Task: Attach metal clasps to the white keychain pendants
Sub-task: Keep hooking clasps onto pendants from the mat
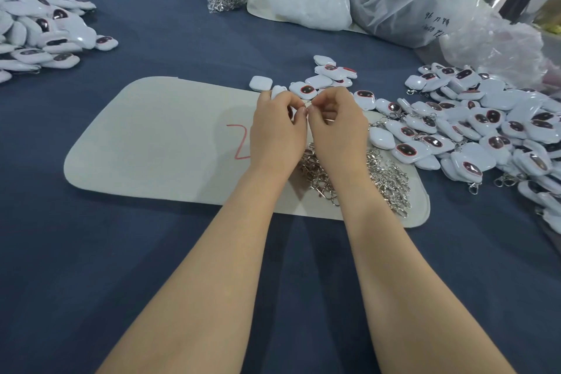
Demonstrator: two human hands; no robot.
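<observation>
Left grip curled round a mostly hidden pendant; right grip pinches clasp ring just right of it, fingertips touching.

Two bare forearms are seen, reaching in from 6 o'clock and narrowing at the wrists. The left hand and right hand are uncovered, and short nails are shown on the thumb tips.
</observation>
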